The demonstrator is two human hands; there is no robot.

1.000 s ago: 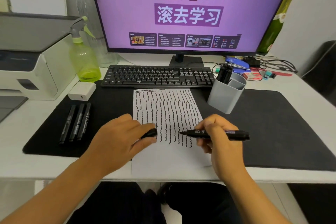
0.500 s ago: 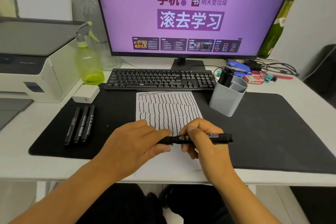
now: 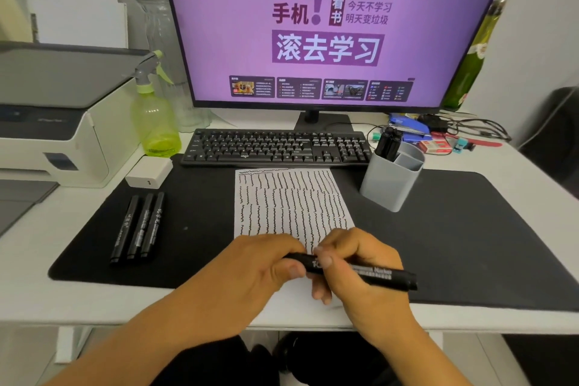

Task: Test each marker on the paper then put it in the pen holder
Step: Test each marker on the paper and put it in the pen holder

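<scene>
**Desk inventory: marker in both hands over the test sheet**

White matte surface [image 3: 78,301] carrying a black felt-textured desk mat [image 3: 470,244], rectangular with rounded corners.

- Paper [image 3: 291,197]: white sheet, upright on the mat, filled with columns of wavy black lines.
- Marker [image 3: 372,273]: black cylindrical barrel, white print partly legible as "Marker"; held level above the paper's near end. Left hand [image 3: 250,273] curls fingers and thumb round its left end; right hand [image 3: 363,269] pinches the barrel mid-length. Both hands grip it.
- Three markers [image 3: 138,229]: black, lying side by side on the mat's left part, print too small to read.
- Pen holder [image 3: 391,178]: grey smooth plastic, rounded, divided inside; black markers [image 3: 388,144] stand in its rear compartment. Sits right of the paper.
- Keyboard [image 3: 275,147]: black, behind the paper.
- Monitor [image 3: 326,25]: purple screen, large characters "滚去学习".
- Spray bottle [image 3: 156,116]: translucent green, grey trigger.
- Printer [image 3: 56,122]: white and grey, far left.
</scene>
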